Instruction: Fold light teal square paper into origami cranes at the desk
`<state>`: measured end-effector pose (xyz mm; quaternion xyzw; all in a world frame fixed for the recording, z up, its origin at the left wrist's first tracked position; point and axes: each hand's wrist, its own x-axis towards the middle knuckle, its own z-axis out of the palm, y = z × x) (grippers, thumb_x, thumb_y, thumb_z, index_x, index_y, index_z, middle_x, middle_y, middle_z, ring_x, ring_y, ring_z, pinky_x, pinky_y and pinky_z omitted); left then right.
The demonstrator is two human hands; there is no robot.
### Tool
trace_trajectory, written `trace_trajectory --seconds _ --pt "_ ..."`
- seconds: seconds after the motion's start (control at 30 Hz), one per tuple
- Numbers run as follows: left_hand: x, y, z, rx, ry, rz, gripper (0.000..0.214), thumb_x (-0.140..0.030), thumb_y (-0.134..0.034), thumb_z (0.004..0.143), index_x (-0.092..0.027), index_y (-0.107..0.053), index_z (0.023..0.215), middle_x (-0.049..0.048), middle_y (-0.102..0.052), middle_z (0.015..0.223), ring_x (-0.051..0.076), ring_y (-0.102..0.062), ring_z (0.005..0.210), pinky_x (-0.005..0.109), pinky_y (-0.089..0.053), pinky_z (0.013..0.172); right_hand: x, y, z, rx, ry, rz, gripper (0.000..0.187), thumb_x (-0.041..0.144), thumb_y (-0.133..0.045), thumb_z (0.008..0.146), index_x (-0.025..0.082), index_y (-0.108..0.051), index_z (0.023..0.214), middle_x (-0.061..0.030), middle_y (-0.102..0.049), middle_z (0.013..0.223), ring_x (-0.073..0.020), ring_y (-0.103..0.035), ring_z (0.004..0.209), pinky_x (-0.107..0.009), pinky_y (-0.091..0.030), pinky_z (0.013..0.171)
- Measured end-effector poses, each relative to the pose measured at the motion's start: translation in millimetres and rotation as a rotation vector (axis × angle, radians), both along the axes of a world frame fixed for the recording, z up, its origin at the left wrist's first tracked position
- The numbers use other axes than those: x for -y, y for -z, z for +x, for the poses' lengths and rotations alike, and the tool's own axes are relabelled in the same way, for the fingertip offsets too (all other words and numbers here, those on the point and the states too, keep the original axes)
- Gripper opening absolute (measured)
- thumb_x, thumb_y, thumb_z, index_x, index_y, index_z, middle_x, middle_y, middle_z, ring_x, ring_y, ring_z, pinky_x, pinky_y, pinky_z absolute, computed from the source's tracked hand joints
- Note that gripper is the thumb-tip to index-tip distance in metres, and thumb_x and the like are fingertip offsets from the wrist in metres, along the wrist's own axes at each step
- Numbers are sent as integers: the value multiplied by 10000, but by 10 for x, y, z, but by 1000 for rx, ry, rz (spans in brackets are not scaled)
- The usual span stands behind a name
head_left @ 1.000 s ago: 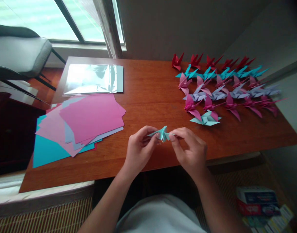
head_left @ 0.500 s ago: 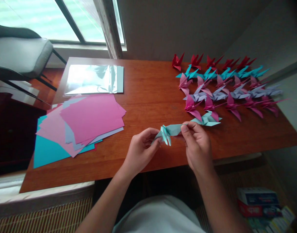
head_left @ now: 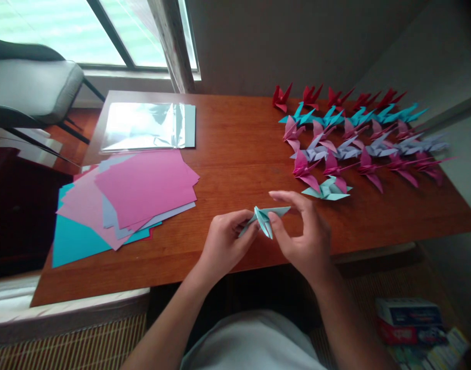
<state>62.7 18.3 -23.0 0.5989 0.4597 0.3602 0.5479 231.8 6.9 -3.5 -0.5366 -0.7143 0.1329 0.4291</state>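
Observation:
I hold a small light-blue folded paper crane [head_left: 266,218] just above the near edge of the wooden table [head_left: 239,139]. My left hand [head_left: 225,244] pinches its left end between thumb and fingers. My right hand [head_left: 304,234] touches the crane's lower flap with the thumb, while its other fingers are spread and arched over the crane's right point. A finished light-blue crane [head_left: 327,188] lies on the table just beyond my right hand.
Rows of red, teal, pink, lilac and magenta cranes [head_left: 358,136] fill the table's far right. A fan of pink, lilac and teal paper sheets [head_left: 123,198] lies at the left, with a shiny plastic sleeve [head_left: 148,126] behind. A chair [head_left: 31,82] stands far left; boxes [head_left: 412,318] sit on the floor.
My right hand let go of the crane's stretched right point and moved back to its middle with fingers spread. The crane looks shorter now and sits a little lower.

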Motion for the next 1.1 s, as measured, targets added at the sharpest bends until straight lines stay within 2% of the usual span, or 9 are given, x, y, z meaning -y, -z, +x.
trace_trajectory --seconds 0.07,0.2,0.37,0.47,0.53,0.6,0.73,0.9,1.1 --pt "1 -3 2 -62 12 46 244 -328 -601 928 -140 -693 801 -7 -579 643 95 -448 564 199 -358 532 -46 -39 61 104 -48 -6 267 153 -632 900 219 -598 1156 -90 -723 1103 -250 -675 1056 -407 -543 925" --pt "2 -5 4 -182 42 169 233 -303 -580 941 -152 -698 807 -18 -556 619 98 -424 552 213 -330 540 -125 -158 216 201 -144 -148 81 151 -631 882 222 -615 916 -48 -707 904 -217 -667 857 -359 -527 795" --pt "10 -7 12 -248 110 253 205 -258 -551 951 -166 -655 800 -3 -593 681 109 -479 593 226 -350 589 -154 -282 329 414 -246 -317 44 193 -668 873 217 -651 841 -31 -711 862 -217 -649 843 -352 -478 783" --pt "11 -20 -3 -232 138 251 252 -282 -532 970 -169 -629 766 -13 -557 661 108 -459 592 228 -338 583 -167 -305 342 404 -345 -430 116 231 -628 928 215 -694 834 -19 -710 803 -193 -646 789 -321 -454 728" --pt "7 -42 -30 -198 154 226 286 -302 -541 970 -167 -621 731 -20 -533 634 105 -435 581 230 -322 568 -185 -301 351 277 -417 -532 214 255 -590 961 205 -703 787 -13 -703 754 -170 -631 725 -292 -449 673" --pt "1 -74 -64 -118 160 152 308 -331 -565 963 -160 -639 718 -18 -543 616 104 -436 573 232 -322 557 -203 -274 367 54 -468 -656 275 311 -580 971 195 -707 756 -8 -703 732 -158 -628 691 -271 -465 638" --pt "-9 -121 -115 173 152 -124 286 -384 -630 933 -149 -704 786 18 -660 680 122 -541 612 226 -388 570 -191 -126 375 -428 -457 -865 266 413 -666 915 183 -751 811 -13 -734 761 -162 -653 695 -272 -514 657" --pt "-12 -86 -115 401 37 -316 290 -417 -713 872 -152 -705 755 24 -657 635 111 -530 565 220 -391 538 -90 101 230 -857 -391 -957 304 482 -718 857 182 -753 829 -35 -722 751 -158 -645 654 -273 -525 605" --pt "-12 -63 -120 431 -3 -352 325 -459 -742 838 -149 -710 743 44 -674 642 127 -559 569 231 -420 524 0 145 64 -1020 -264 -957 297 492 -741 820 195 -748 826 -44 -714 749 -157 -642 651 -270 -522 593"
